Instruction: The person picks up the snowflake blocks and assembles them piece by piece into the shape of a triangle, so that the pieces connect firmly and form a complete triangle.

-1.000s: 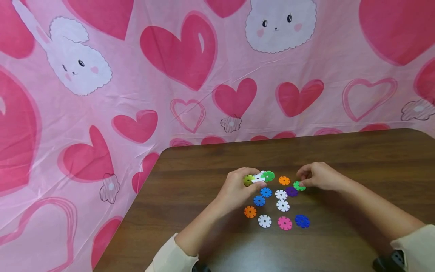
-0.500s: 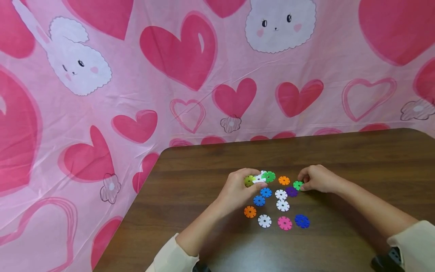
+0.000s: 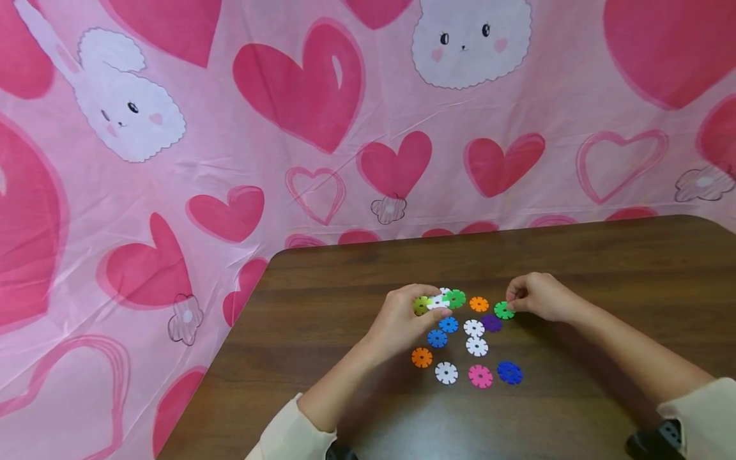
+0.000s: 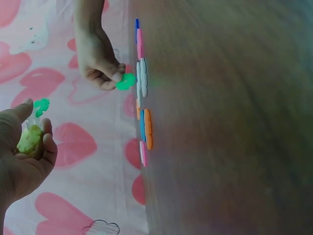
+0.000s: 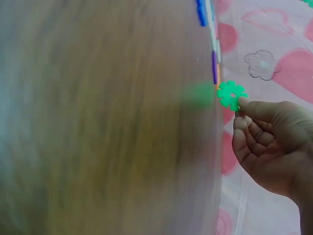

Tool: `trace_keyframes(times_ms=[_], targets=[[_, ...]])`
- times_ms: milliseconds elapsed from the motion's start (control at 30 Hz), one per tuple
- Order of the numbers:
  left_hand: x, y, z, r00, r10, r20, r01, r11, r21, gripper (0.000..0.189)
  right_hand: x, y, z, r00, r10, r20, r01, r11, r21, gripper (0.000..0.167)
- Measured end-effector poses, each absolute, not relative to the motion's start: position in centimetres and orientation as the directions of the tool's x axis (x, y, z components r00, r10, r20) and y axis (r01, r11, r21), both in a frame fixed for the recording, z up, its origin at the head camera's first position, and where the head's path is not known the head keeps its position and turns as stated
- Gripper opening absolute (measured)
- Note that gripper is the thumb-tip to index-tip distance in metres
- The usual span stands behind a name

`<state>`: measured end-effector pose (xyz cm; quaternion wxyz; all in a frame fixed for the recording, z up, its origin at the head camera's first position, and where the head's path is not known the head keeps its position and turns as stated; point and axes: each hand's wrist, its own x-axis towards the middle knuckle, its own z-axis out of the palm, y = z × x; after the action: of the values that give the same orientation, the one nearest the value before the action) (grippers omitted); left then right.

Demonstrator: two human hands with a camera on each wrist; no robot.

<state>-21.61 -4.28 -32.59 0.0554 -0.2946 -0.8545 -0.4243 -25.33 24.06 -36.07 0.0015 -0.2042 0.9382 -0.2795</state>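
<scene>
My left hand (image 3: pixel 402 316) grips a joined group of notched plastic discs: a yellow-green disc (image 3: pixel 422 305) by the palm, white ones in the middle and a green disc (image 3: pixel 457 298) at the outer end. The fingers and thumb partly cover the group. Over to the right, my right hand (image 3: pixel 540 298) pinches a single green notched disc (image 5: pixel 231 95) between thumb and fingertips at its edge. In the right wrist view this disc is off the table, with a blurred green reflection beside it. The two hands are apart, with an orange disc (image 3: pixel 479 304) lying between them.
Loose notched discs lie flat nearer the body: a purple one (image 3: pixel 491 322), several white ones (image 3: pixel 476 347), light blue ones (image 3: pixel 437 338), a pink one (image 3: pixel 480 377) and a dark blue one (image 3: pixel 510 372). Behind the brown table (image 3: pixel 604 268) hangs a pink heart-patterned cloth (image 3: pixel 322 128).
My right hand has risen slightly, and the green disc in its pinch has turned to show more of its face. The left hand keeps its grip on the joined discs, nearly still.
</scene>
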Motion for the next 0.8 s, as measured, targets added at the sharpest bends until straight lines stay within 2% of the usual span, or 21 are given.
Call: trace_keyframes(times_ms=[133, 233, 300, 467, 700, 800], targets=[[-21.7, -4.4, -32.6, -0.823, 0.457, 0.338, 0.546, 0.468, 0.695, 0.036, -24.9, 23.9, -35.6, -0.930, -0.355, 0.093, -0.318, 0.654, -0.686, 0.008], [-21.7, -4.4, -32.6, -0.821, 0.460, 0.338, 0.548, 0.470, 0.692, 0.036, -24.4, 23.7, -35.1, -0.946, -0.319, 0.061, -0.226, 0.512, -0.829, 0.015], [-21.7, -4.4, -32.6, -0.818, 0.462, 0.342, 0.552, 0.469, 0.689, 0.036, -24.0, 23.5, -34.7, -0.955, -0.295, 0.046, -0.176, 0.434, -0.883, 0.022], [-21.8, -4.4, -32.6, -0.816, 0.455, 0.356, 0.559, 0.469, 0.683, 0.035, -23.1, 22.4, -33.9, -0.967, -0.253, 0.029, -0.101, 0.280, -0.955, 0.032], [-21.8, -4.5, -32.7, -0.813, 0.450, 0.369, 0.567, 0.467, 0.679, 0.033, -21.9, 20.6, -33.1, -0.950, -0.313, 0.014, -0.032, 0.052, -0.998, 0.009], [-21.8, -4.5, -32.7, -0.808, 0.454, 0.376, 0.575, 0.464, 0.674, 0.033, -21.5, 20.1, -32.9, -0.945, -0.328, 0.014, -0.009, -0.017, -1.000, 0.008]])
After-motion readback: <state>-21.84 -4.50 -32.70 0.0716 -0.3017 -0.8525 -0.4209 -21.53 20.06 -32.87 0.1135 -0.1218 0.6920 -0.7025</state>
